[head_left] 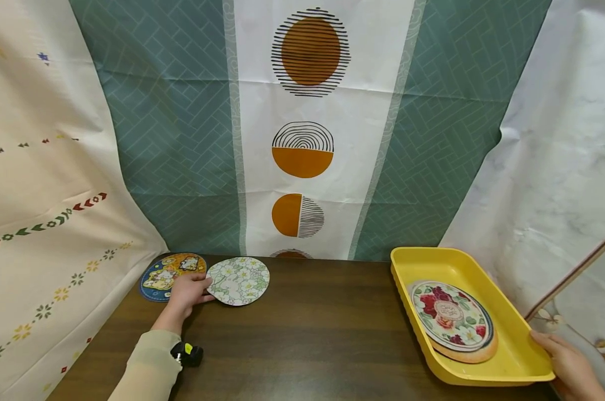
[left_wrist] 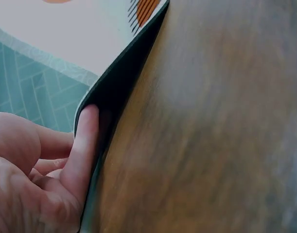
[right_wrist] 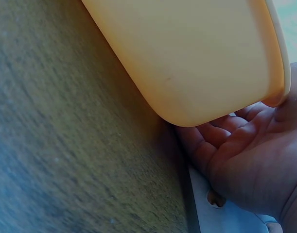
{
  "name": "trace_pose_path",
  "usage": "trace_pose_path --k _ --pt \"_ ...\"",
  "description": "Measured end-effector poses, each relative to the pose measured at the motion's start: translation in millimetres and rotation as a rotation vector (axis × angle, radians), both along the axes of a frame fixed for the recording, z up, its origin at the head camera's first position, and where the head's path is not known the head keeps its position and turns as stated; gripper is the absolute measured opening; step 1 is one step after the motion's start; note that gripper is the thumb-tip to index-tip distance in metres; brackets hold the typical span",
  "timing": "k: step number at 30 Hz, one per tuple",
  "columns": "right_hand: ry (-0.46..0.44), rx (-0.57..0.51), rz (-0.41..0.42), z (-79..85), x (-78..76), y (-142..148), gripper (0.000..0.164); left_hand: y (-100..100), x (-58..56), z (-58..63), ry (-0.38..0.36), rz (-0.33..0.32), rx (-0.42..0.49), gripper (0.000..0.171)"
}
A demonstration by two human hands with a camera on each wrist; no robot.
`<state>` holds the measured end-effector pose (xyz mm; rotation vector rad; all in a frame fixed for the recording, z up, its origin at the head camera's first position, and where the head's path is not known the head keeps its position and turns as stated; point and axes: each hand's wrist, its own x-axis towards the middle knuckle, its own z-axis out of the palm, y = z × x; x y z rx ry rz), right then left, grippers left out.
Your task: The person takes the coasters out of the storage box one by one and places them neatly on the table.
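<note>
At the table's far left, my left hand [head_left: 186,295] pinches the left edge of a round coaster-like mat [head_left: 239,281] printed with white flowers and green leaves. The mat's edge is lifted, and its dark underside [left_wrist: 120,80] faces the tabletop in the left wrist view, with one finger tucked beneath. Next to that hand lies a blue round mat [head_left: 157,278] with cartoon figures, partly covered by the hand. My right hand [head_left: 570,362] grips the near right corner of a yellow tray [head_left: 444,262], thumb at the rim and fingers below. Inside it, a rose-printed round mat [head_left: 452,314] tops a small stack.
An orange-brown round mat [head_left: 470,355] shows from under the rose one. The dark wooden table [head_left: 307,334] runs between the hands. Patterned cloth [head_left: 182,139] hangs behind and at both sides. A black device [head_left: 187,354] is strapped to the left wrist.
</note>
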<state>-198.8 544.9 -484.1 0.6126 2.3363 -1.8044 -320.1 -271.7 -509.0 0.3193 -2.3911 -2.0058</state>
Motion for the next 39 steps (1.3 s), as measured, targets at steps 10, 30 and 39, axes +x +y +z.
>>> trace_pose_path --k 10,30,39 --pt "-0.013 0.033 -0.012 1.5 -0.6 0 0.079 2 -3.3 3.9 0.023 0.022 -0.101 0.045" --pt "-0.024 0.039 -0.036 -1.5 -0.5 0 0.078 4 -1.9 17.2 0.020 0.013 -0.333 0.044" --pt "-0.012 0.034 -0.038 1.1 0.5 -2 0.074 0 -0.3 18.5 0.010 0.006 -0.463 0.037"
